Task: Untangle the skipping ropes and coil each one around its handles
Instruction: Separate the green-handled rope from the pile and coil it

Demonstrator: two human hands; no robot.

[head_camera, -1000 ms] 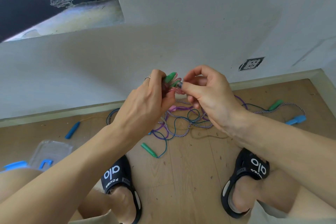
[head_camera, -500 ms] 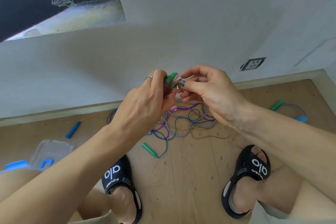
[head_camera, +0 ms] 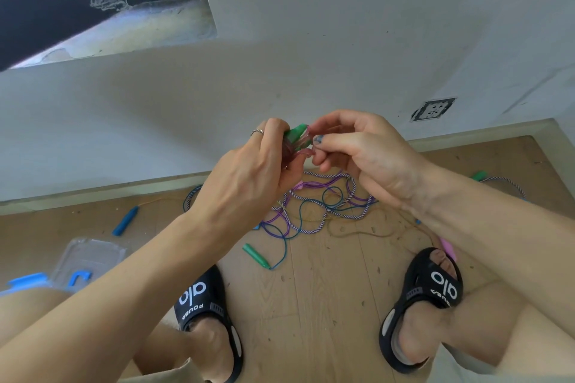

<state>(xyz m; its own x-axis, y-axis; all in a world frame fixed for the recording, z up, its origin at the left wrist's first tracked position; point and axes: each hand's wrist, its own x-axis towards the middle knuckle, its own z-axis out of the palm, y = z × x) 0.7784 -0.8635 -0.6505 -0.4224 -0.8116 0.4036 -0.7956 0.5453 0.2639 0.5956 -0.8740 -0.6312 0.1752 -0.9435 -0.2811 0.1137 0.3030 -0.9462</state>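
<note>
My left hand (head_camera: 249, 177) grips green handles (head_camera: 295, 132) wound with a pink translucent rope (head_camera: 300, 149), held up in front of me. My right hand (head_camera: 361, 155) pinches a loop of that pink rope right beside the handles. Below on the wooden floor lies a tangle of ropes (head_camera: 314, 205): purple, dark teal and a white-and-purple striped cord. A loose green handle (head_camera: 255, 255) on the teal rope lies at the front of the tangle. A blue handle (head_camera: 126, 221) lies to the left, another green handle (head_camera: 479, 175) at the far right.
A clear plastic box with blue clips (head_camera: 84, 261) sits on the floor at the left. My feet in black sandals (head_camera: 202, 305) (head_camera: 429, 292) flank the floor in front. A pink handle (head_camera: 448, 247) peeks out beside my right foot. The white wall and skirting run behind the tangle.
My right hand has shifted slightly up and closer to the handles, working the pink rope. The left hand has kept its hold. The view moved a little, hiding the blue handle at the right.
</note>
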